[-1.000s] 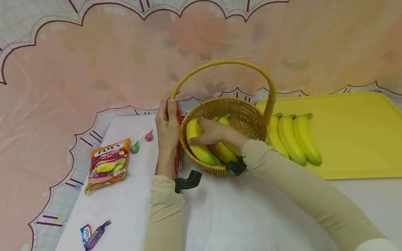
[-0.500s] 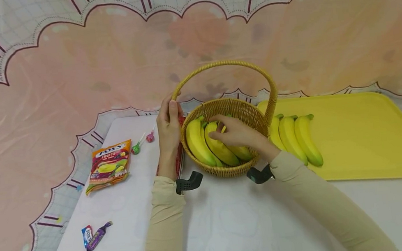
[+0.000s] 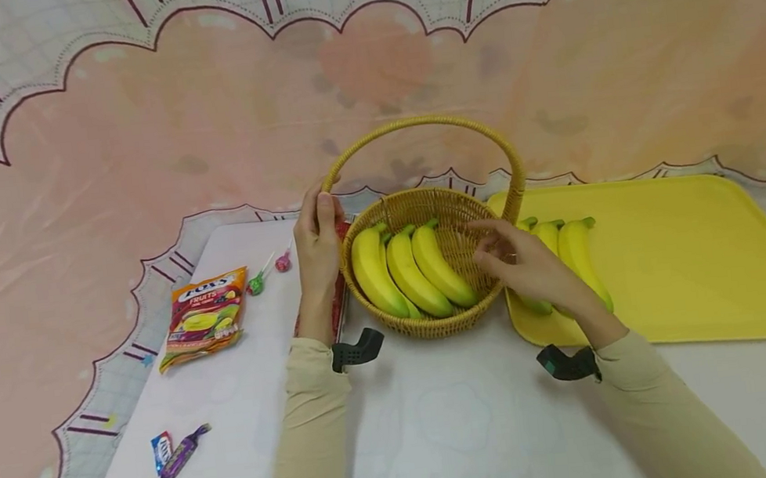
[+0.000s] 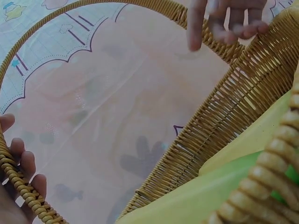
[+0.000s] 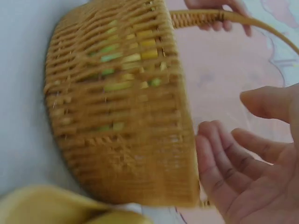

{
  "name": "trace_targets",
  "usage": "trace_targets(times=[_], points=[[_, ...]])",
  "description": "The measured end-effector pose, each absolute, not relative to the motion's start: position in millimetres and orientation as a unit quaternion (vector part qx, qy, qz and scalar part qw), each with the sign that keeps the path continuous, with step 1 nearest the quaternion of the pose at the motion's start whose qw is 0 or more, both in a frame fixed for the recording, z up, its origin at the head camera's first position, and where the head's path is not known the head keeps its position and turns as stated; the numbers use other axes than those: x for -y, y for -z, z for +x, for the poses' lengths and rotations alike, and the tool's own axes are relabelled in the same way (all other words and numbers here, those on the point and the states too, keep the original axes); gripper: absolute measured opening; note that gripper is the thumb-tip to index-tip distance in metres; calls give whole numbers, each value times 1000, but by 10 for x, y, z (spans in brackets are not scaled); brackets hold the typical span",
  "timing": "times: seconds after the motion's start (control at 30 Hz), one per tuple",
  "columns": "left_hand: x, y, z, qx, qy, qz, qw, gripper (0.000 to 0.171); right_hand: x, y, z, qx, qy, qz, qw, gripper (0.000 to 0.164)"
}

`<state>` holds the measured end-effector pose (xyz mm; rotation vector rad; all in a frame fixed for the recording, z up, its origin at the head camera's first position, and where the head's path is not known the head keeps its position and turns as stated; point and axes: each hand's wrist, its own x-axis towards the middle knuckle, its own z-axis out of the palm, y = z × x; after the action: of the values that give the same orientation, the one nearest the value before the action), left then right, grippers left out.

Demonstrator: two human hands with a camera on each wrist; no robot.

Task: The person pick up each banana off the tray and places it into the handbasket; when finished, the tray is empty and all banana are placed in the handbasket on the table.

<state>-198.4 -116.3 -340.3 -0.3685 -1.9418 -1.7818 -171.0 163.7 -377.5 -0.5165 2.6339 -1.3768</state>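
A round wicker basket (image 3: 436, 329) with a tall arched handle (image 3: 421, 121) stands at the middle of the table. Several yellow bananas (image 3: 416, 271) lie side by side inside it. My left hand (image 3: 318, 250) grips the handle near its left foot; in the left wrist view its fingertips (image 4: 27, 163) curl round the wicker. At the basket's right rim hovers my right hand (image 3: 531, 265), holding nothing, its fingers spread and loosely bent. More bananas (image 3: 577, 248) lie on the yellow tray (image 3: 697, 258), partly hidden behind that hand.
A red packet (image 3: 341, 303) is mostly hidden behind the left forearm. Further left lie a Fox's candy bag (image 3: 206, 318), a green lollipop (image 3: 256, 284), a pink lollipop (image 3: 282, 262) and, nearer, a purple wrapped candy (image 3: 178, 459) with a small blue-and-red sachet (image 3: 162, 449).
My right hand has let go of a banana in the basket and moved right, out over the basket's right rim toward the tray. The left hand stays on the handle.
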Motion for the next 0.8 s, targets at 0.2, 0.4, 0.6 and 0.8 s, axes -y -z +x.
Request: trace_targets(times=[0.2, 0.4, 0.6, 0.8], points=[[1160, 3409, -1991, 703, 655, -133, 244, 32, -1890, 3805, -1590, -870, 467, -153, 27, 44], [1134, 3419, -2000, 702, 655, -143, 240, 33, -2259, 3898, -1532, -894, 436, -104, -3, 45], [1131, 3410, -2010, 699, 654, -147, 249, 32, -2554, 3999, -1560, -909, 414, -44, -28, 53], [1132, 3416, -2006, 699, 654, -142, 252, 32, -2692, 4122, -1669, -931, 363, 1, 35, 79]])
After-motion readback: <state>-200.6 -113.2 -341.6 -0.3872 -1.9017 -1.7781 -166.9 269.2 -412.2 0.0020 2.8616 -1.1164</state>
